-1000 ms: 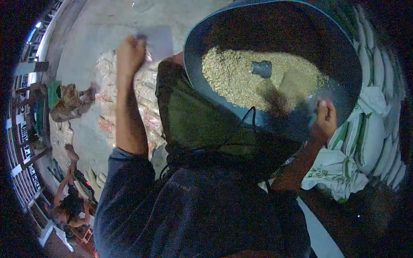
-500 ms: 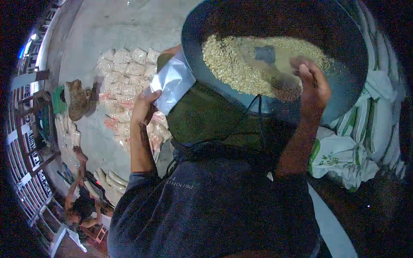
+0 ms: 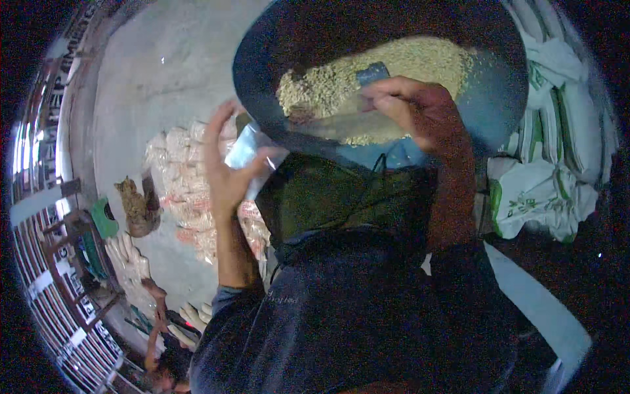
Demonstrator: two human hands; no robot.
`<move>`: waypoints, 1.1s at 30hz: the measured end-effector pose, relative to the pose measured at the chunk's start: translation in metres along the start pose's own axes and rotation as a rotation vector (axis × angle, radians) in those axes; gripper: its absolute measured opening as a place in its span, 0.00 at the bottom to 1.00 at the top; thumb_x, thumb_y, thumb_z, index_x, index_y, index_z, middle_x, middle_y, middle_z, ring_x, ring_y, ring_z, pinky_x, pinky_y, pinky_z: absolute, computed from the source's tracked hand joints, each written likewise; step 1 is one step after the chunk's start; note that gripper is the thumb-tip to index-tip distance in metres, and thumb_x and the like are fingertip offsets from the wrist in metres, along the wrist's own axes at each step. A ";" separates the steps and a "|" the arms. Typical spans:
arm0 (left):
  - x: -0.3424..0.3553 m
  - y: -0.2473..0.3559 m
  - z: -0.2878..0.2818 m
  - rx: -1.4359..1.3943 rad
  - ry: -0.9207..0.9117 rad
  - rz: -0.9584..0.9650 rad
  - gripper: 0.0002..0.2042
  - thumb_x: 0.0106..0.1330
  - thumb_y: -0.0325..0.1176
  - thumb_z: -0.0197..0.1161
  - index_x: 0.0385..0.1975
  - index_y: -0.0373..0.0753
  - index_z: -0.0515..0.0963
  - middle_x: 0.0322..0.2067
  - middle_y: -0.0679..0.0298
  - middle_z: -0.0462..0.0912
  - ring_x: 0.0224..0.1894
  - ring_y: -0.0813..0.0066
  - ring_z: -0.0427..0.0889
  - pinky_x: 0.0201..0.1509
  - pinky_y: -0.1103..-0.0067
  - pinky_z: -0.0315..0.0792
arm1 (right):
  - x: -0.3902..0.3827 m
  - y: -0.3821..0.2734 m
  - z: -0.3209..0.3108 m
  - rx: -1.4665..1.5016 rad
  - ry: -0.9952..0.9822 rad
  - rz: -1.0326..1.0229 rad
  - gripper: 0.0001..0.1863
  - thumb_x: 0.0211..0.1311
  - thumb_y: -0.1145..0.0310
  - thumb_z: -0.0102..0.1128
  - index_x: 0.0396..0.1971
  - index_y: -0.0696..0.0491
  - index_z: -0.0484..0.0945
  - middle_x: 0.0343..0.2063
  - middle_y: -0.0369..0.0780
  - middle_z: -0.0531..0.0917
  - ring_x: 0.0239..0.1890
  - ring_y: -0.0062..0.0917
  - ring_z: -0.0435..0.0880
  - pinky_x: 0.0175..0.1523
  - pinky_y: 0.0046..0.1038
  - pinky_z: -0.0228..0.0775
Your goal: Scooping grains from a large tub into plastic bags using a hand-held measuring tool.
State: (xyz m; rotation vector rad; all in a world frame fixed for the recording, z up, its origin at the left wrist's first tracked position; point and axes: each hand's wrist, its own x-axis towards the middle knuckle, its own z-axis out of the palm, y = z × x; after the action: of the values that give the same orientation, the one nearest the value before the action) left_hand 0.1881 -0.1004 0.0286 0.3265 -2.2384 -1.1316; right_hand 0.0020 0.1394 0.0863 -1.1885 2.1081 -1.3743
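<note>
A large dark round basin (image 3: 492, 108) stands in front of me with a heap of pale yellow grain-like pieces (image 3: 423, 59) inside. My left hand (image 3: 225, 184), thumb and fingers curved apart, is on a clear plastic bag (image 3: 244, 150) beside the basin's left rim. Over the near part of the heap, the fingers of my right hand (image 3: 420, 115) are closed on a scoop-like thing (image 3: 351, 126), pale and smeared by motion. A small dark grey cylinder-shaped object (image 3: 373, 73) shows just beyond those fingers; whether it joins the scoop-like thing I cannot tell.
Several filled clear packets (image 3: 184, 154) lie in rows on the concrete floor (image 3: 151, 72) at left. White and green sacks (image 3: 541, 200) rest at right. A brown crumpled sack (image 3: 134, 210) sits at far left. Another person's arm (image 3: 155, 308) shows lower left.
My right hand has swung left across the basin with the scoop-like thing. My left hand has gone from pinching the bag's edge to spreading around it. The whole view has shifted.
</note>
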 end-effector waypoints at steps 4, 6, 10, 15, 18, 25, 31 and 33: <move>0.039 0.002 0.058 -0.137 -0.611 0.005 0.24 0.48 0.30 0.72 0.46 0.33 0.74 0.42 0.58 0.80 0.44 0.71 0.78 0.49 0.76 0.70 | 0.003 0.012 -0.024 0.229 0.239 0.009 0.14 0.64 0.65 0.54 0.42 0.59 0.77 0.32 0.41 0.84 0.38 0.26 0.81 0.48 0.25 0.71; 0.042 -0.002 0.071 -0.434 -0.835 -0.179 0.13 0.55 0.30 0.67 0.37 0.32 0.76 0.26 0.63 0.81 0.30 0.75 0.80 0.39 0.78 0.74 | 0.002 0.028 -0.037 0.388 0.445 0.095 0.15 0.64 0.64 0.53 0.44 0.58 0.75 0.32 0.41 0.83 0.36 0.26 0.81 0.46 0.25 0.71; 0.032 -0.010 0.070 -0.841 -0.633 -0.443 0.10 0.58 0.29 0.64 0.36 0.32 0.75 0.25 0.63 0.79 0.28 0.75 0.79 0.33 0.80 0.73 | -0.009 0.117 -0.034 0.680 0.701 0.173 0.16 0.64 0.64 0.53 0.48 0.55 0.72 0.34 0.41 0.82 0.33 0.25 0.80 0.41 0.26 0.72; 0.018 -0.029 0.045 -0.521 -0.111 -0.854 0.08 0.59 0.27 0.64 0.34 0.33 0.74 0.23 0.62 0.78 0.23 0.77 0.77 0.26 0.84 0.70 | 0.040 0.263 0.054 0.931 0.646 0.600 0.16 0.63 0.67 0.54 0.49 0.55 0.70 0.38 0.45 0.82 0.36 0.29 0.81 0.43 0.29 0.74; 0.020 -0.034 0.088 -0.547 -0.160 -0.839 0.05 0.59 0.27 0.64 0.30 0.34 0.75 0.22 0.65 0.78 0.21 0.79 0.75 0.26 0.85 0.70 | -0.004 0.392 0.035 1.058 0.601 0.854 0.17 0.63 0.69 0.54 0.51 0.56 0.69 0.39 0.47 0.81 0.36 0.32 0.82 0.42 0.33 0.76; 0.013 -0.040 0.054 -0.827 -0.121 -0.976 0.12 0.61 0.26 0.63 0.43 0.32 0.77 0.29 0.64 0.79 0.32 0.78 0.78 0.35 0.80 0.73 | 0.049 0.359 0.067 1.085 0.289 0.905 0.18 0.60 0.67 0.57 0.48 0.56 0.69 0.30 0.46 0.81 0.25 0.34 0.79 0.30 0.35 0.74; 0.028 -0.041 0.108 -0.691 -0.200 -0.779 0.12 0.60 0.27 0.63 0.43 0.30 0.76 0.27 0.65 0.78 0.26 0.77 0.75 0.31 0.80 0.71 | 0.020 0.201 0.055 1.025 0.469 0.439 0.23 0.57 0.68 0.62 0.50 0.55 0.65 0.28 0.41 0.80 0.25 0.25 0.79 0.29 0.23 0.72; 0.032 -0.035 0.157 -0.677 -0.322 -0.688 0.09 0.61 0.29 0.64 0.36 0.32 0.76 0.25 0.65 0.78 0.24 0.79 0.75 0.28 0.81 0.70 | -0.005 0.150 0.035 0.780 0.584 0.503 0.26 0.52 0.70 0.68 0.49 0.58 0.65 0.30 0.43 0.81 0.32 0.26 0.80 0.36 0.23 0.72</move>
State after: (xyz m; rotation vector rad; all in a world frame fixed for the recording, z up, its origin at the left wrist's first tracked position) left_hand 0.0647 -0.0354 -0.0577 0.6836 -1.8609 -2.3521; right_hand -0.0397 0.1497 -0.0617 0.0571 1.6786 -2.1181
